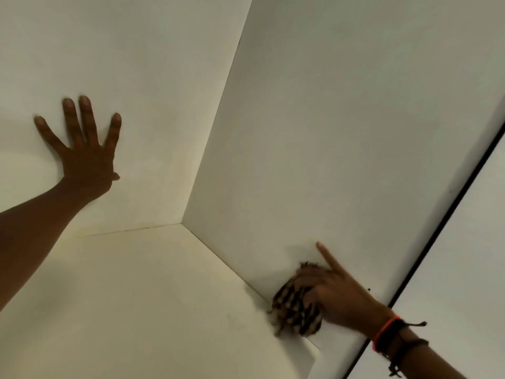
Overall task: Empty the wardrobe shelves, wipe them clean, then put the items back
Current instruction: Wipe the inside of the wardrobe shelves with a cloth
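Observation:
I look into a bare white wardrobe compartment. My left hand (83,149) lies flat with fingers spread against the back panel (142,77). My right hand (336,294) grips a bunched brown-and-cream striped cloth (293,307) and presses it against the right side panel (328,132), low down where that panel meets the shelf (136,310). The index finger of that hand sticks out straight along the panel. Bracelets, one orange and some dark, circle the right wrist.
A dark vertical gap (442,231) marks the front edge of the side panel, with another white panel (470,283) beyond it at the right. The shelf's front right corner (311,354) shows below the cloth.

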The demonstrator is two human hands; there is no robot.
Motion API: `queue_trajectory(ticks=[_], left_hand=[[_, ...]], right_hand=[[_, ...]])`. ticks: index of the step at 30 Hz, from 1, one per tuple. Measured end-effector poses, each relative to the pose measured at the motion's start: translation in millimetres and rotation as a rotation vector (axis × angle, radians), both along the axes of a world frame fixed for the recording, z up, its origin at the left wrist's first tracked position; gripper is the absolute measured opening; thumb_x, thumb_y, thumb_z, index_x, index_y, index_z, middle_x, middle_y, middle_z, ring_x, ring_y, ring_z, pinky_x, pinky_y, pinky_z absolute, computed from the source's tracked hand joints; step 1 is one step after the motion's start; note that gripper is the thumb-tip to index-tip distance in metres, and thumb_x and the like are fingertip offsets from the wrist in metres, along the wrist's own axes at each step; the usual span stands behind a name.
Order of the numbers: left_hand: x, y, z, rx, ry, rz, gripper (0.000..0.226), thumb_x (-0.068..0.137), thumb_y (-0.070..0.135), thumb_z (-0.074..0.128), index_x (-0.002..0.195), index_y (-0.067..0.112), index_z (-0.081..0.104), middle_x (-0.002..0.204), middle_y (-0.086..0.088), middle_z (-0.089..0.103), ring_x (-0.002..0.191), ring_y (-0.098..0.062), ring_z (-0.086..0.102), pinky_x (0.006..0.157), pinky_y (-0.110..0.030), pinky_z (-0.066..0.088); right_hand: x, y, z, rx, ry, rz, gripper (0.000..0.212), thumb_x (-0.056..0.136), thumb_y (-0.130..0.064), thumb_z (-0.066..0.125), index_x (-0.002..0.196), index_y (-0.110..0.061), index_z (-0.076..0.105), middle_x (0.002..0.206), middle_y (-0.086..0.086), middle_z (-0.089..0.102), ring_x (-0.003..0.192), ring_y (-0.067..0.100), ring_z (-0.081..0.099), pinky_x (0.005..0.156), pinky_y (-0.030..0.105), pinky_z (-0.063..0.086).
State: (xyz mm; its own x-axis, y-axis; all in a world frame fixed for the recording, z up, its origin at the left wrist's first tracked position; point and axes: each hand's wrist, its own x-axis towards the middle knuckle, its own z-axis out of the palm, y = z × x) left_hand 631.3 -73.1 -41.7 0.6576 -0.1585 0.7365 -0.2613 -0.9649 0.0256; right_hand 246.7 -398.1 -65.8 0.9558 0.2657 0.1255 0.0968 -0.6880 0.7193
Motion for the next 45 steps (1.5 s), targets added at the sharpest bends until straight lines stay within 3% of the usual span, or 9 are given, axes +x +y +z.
queue_trajectory(ticks=[4, 10, 14, 19, 25, 29, 35, 40, 45], left_hand=[[6.6, 1.8, -8.7, -0.047, -0.055, -0.083, 0.144, 0.051, 0.039, 0.093, 0.155, 0.022, -0.005, 0.155, -0.028, -0.024, 0.143, -0.046, -0.021, 0.104, -0.079, 0.011], [-4.0, -12.3, -5.4, -0.012, -0.054, -0.048, 0.134, 0.059, 0.039, 0.089, 0.155, 0.012, 0.000, 0.152, -0.035, -0.023, 0.140, -0.053, -0.022, 0.107, -0.076, 0.009], [6.9, -20.8, 1.9, 0.057, -0.291, -0.199, 0.121, 0.058, 0.027, 0.090, 0.153, 0.003, 0.018, 0.160, -0.025, -0.006, 0.146, -0.047, -0.010, 0.105, -0.074, -0.009], [24.5, -43.7, 51.6, 0.089, -0.403, -0.259, 0.117, 0.058, 0.036, 0.088, 0.151, 0.000, 0.025, 0.160, -0.022, 0.010, 0.149, -0.036, 0.006, 0.108, -0.072, -0.006], [45.4, -56.8, 70.0, 0.129, -0.327, -0.139, 0.121, 0.068, 0.067, 0.070, 0.154, 0.004, 0.012, 0.162, -0.015, -0.001, 0.150, -0.030, -0.003, 0.110, -0.068, -0.011], [40.4, -75.0, 59.3, 0.117, -0.329, -0.048, 0.118, 0.078, 0.072, 0.053, 0.152, -0.001, -0.002, 0.159, -0.024, -0.014, 0.146, -0.041, -0.016, 0.109, -0.070, -0.012], [35.6, -100.0, 95.3, -0.072, -0.549, -0.195, 0.096, 0.085, 0.050, 0.057, 0.155, 0.005, 0.010, 0.159, -0.029, 0.001, 0.148, -0.043, -0.001, 0.112, -0.070, -0.001], [51.4, -120.6, 173.5, -0.107, -0.611, -0.209, 0.087, 0.088, 0.048, 0.050, 0.154, 0.005, 0.013, 0.160, -0.023, 0.006, 0.149, -0.036, 0.001, 0.113, -0.069, 0.000], [62.0, -143.0, 221.4, -0.048, -0.665, -0.217, 0.080, 0.089, 0.046, 0.040, 0.151, -0.001, 0.024, 0.159, -0.022, 0.018, 0.149, -0.031, 0.013, 0.114, -0.066, 0.009]], right_hand=[[0.4, 9.0, 63.3, 0.009, -0.250, -0.014, 0.030, 0.063, -0.010, 0.062, 0.078, -0.032, 0.075, 0.107, -0.013, 0.069, 0.117, 0.012, 0.062, 0.116, 0.056, 0.015], [-6.7, -10.3, 72.1, -0.078, -0.097, 0.022, 0.041, 0.057, -0.010, 0.074, 0.086, -0.039, 0.075, 0.117, -0.019, 0.066, 0.122, 0.008, 0.058, 0.115, 0.053, 0.018], [23.8, -5.4, 143.9, -0.091, -0.469, 0.085, 0.045, 0.066, -0.010, 0.047, 0.093, -0.029, 0.077, 0.116, -0.004, 0.070, 0.117, 0.021, 0.063, 0.120, 0.050, 0.011], [85.2, 13.3, 206.8, -0.080, -0.778, -0.016, 0.044, 0.068, -0.004, 0.070, 0.110, -0.016, 0.072, 0.121, 0.012, 0.063, 0.120, 0.036, 0.055, 0.117, 0.052, 0.017], [171.1, 5.5, 101.7, -0.044, -0.121, 0.133, 0.036, 0.069, -0.020, 0.060, 0.100, -0.031, 0.074, 0.121, -0.005, 0.065, 0.119, 0.021, 0.059, 0.118, 0.039, 0.005], [192.4, 7.5, 79.6, -0.192, 0.424, -0.031, 0.021, 0.082, -0.019, 0.059, 0.097, -0.021, 0.074, 0.113, -0.002, 0.067, 0.117, 0.018, 0.058, 0.112, 0.042, -0.029], [251.2, -10.1, 254.9, -0.213, -0.225, 0.310, 0.038, 0.084, -0.013, 0.039, 0.094, -0.018, 0.075, 0.103, 0.002, 0.072, 0.108, 0.020, 0.065, 0.114, 0.039, 0.006], [249.4, 10.8, 399.3, -0.136, -1.012, -0.132, 0.048, 0.086, -0.009, 0.049, 0.132, -0.014, 0.056, 0.141, 0.012, 0.045, 0.134, 0.035, 0.034, 0.119, 0.049, -0.004], [277.2, 14.0, 409.1, -0.237, -0.501, -0.084, 0.054, 0.093, -0.016, 0.045, 0.143, -0.038, 0.044, 0.152, -0.003, 0.035, 0.143, 0.023, 0.026, 0.119, 0.045, -0.004]])
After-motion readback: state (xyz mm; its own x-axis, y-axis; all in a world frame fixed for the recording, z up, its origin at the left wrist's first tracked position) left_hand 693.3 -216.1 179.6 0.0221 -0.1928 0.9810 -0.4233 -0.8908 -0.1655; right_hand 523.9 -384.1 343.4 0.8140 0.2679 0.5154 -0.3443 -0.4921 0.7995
